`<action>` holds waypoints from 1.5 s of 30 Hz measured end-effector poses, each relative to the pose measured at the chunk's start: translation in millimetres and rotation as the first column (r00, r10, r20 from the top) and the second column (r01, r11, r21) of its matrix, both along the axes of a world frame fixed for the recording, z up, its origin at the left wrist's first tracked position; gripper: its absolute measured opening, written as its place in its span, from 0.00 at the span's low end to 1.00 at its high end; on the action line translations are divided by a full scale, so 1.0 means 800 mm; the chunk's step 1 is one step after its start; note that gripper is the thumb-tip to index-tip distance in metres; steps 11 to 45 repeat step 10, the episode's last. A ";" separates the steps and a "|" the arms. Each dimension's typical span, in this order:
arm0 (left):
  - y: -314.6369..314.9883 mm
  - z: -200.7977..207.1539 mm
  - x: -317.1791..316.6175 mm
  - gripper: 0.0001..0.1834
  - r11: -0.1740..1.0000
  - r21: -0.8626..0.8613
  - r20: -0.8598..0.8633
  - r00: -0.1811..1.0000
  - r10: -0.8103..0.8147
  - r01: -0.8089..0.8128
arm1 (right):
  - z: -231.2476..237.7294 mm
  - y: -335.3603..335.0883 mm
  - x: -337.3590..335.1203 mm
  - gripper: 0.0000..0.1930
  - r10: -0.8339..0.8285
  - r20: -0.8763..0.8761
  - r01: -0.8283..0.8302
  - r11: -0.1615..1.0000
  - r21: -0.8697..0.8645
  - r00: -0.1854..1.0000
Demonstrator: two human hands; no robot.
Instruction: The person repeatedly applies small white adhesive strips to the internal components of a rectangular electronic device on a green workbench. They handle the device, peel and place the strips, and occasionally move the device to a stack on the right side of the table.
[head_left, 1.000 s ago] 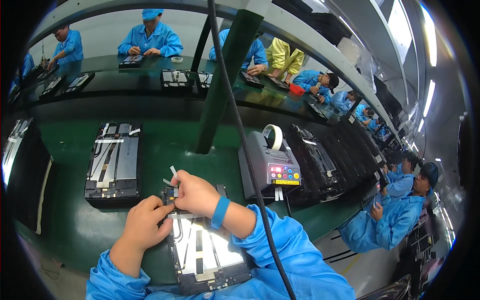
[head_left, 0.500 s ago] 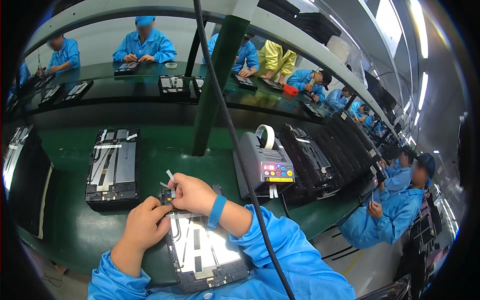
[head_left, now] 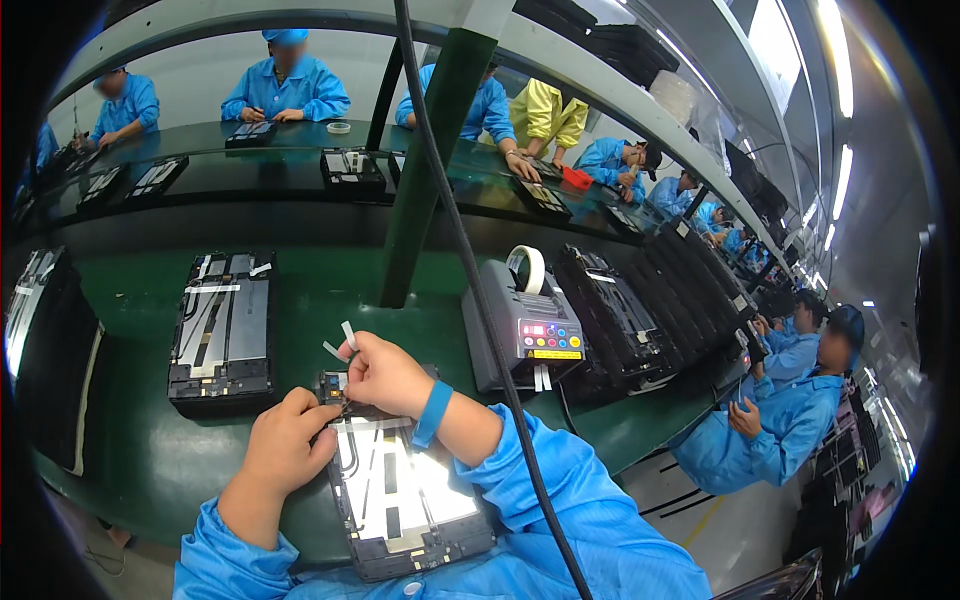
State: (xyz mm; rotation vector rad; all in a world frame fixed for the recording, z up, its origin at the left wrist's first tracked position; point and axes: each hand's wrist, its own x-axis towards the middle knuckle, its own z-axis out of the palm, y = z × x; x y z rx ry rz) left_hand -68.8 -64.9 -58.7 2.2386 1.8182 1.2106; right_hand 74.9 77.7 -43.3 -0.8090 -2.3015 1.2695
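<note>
The opened tablet (head_left: 405, 490) is lying at the near edge of the green desk (head_left: 150, 460), shiny back facing up, directly under my hands; a second opened tablet (head_left: 222, 332) is sitting to its left, farther in; a grey tape dispenser (head_left: 525, 330) is standing to the right; my left hand (head_left: 290, 442) is pressing curled fingers on the tablet's top corner; my right hand (head_left: 385, 375) is pinching small white tape strips (head_left: 342, 342) just above it.

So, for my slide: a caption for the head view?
Both hands work small tape strips at an opened tablet's top edge.
</note>
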 end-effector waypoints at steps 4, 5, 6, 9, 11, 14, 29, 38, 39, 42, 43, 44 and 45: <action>-0.001 0.001 0.001 0.13 1.000 -0.001 0.015 1.000 0.004 -0.004 | 0.000 0.008 0.001 0.18 -0.053 -0.165 -0.008 0.936 -0.352 0.985; -0.001 0.001 0.001 0.13 1.000 -0.006 0.020 1.000 0.004 -0.004 | -0.003 0.008 0.002 0.18 -0.058 -0.173 -0.011 0.928 -0.371 0.983; -0.001 0.001 0.001 0.13 1.000 -0.005 0.016 1.000 0.003 -0.003 | -0.005 0.008 0.001 0.18 -0.061 -0.182 -0.014 0.922 -0.386 0.981; 0.000 -0.002 0.000 0.13 1.000 -0.003 0.012 1.000 0.002 -0.002 | -0.009 0.012 0.001 0.17 -0.050 -0.183 -0.026 0.919 -0.393 0.982; 0.000 -0.004 -0.001 0.14 1.000 -0.001 0.015 1.000 0.002 -0.002 | -0.010 0.013 0.001 0.17 -0.043 -0.178 -0.030 0.921 -0.389 0.983; 0.000 -0.004 -0.001 0.14 1.000 -0.001 0.015 1.000 0.002 -0.002 | -0.010 0.013 0.001 0.17 -0.043 -0.178 -0.030 0.921 -0.389 0.983; 0.000 -0.004 -0.001 0.14 1.000 -0.001 0.015 1.000 0.002 -0.002 | -0.010 0.013 0.001 0.17 -0.043 -0.178 -0.030 0.921 -0.389 0.983; 0.000 -0.004 -0.001 0.14 1.000 -0.001 0.015 1.000 0.002 -0.002 | -0.010 0.013 0.001 0.17 -0.043 -0.178 -0.030 0.921 -0.389 0.983; 0.000 -0.004 -0.001 0.14 1.000 -0.001 0.015 1.000 0.002 -0.002 | -0.010 0.013 0.001 0.17 -0.043 -0.178 -0.030 0.921 -0.389 0.983; 0.000 -0.004 -0.001 0.14 1.000 -0.001 0.015 1.000 0.002 -0.002 | -0.010 0.013 0.001 0.17 -0.043 -0.178 -0.030 0.921 -0.389 0.983; 0.000 -0.004 -0.001 0.14 1.000 -0.001 0.015 1.000 0.002 -0.002 | -0.010 0.013 0.001 0.17 -0.043 -0.178 -0.030 0.921 -0.389 0.983; 0.000 -0.004 -0.001 0.14 1.000 -0.001 0.015 1.000 0.002 -0.002 | -0.010 0.013 0.001 0.17 -0.043 -0.178 -0.030 0.921 -0.389 0.983; 0.000 -0.004 -0.001 0.14 1.000 -0.001 0.015 1.000 0.002 -0.002 | -0.010 0.013 0.001 0.17 -0.043 -0.178 -0.030 0.921 -0.389 0.983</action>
